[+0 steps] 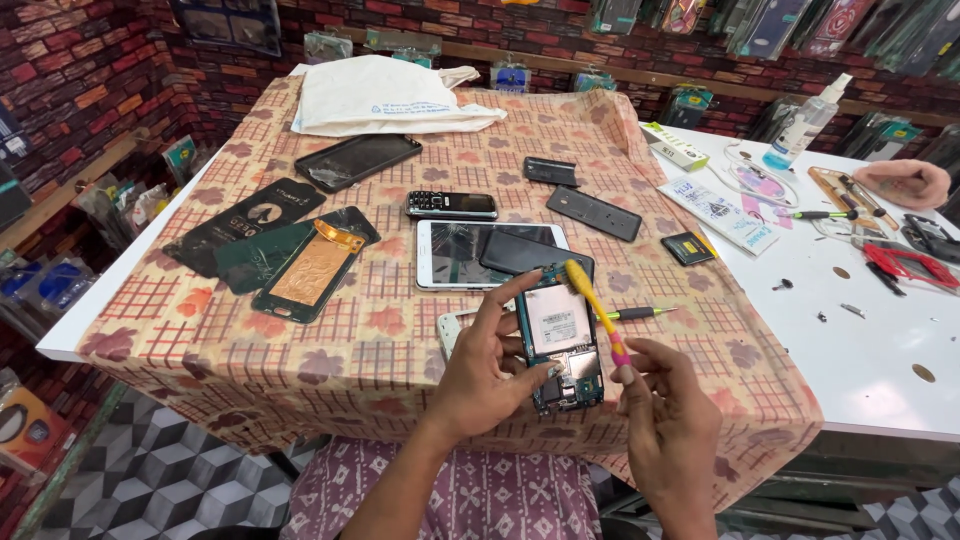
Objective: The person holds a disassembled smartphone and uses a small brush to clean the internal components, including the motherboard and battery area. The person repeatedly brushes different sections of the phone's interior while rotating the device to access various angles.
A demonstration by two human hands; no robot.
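Patterned lap (470,495) sits lowest in view, just under the table edge. Landmark = opened phone (560,345), back cover off, battery + board showing, held upright-ish above the checked cloth (330,350).

L to R:
- Far left of phone: dark phone-back panels (250,220) and a frame w/ copper-coloured sheet (312,270), lying flat on cloth.
- Up-left of phone: black cracked screen panel (358,160); behind it a white cloth bag (385,95).
- Just above phone: keypad phone (451,205), then white tablet (465,255) w/ cracked glass, a dark phone (525,252) lying on it.
- L hand (490,375): wrapped round the opened phone's left edge, thumb on lower board, fingers behind; holding it.
- R hand (665,410): closed in a pinch on a yellow-pink screwdriver (597,312), tip touching the phone's top right corner.
- Just right of phone: green-handled tool (635,313) flat on cloth, partly hidden behind screwdriver.
- Up-right of phone: two dark back covers (593,212), small battery (687,247) near cloth edge.
- Further right, on bare white table (870,340): leaflet (722,212), spray bottle (808,120), red tool (905,265), loose small parts.
- Far right top: another person's hand (905,182) resting on table, well apart from phone.
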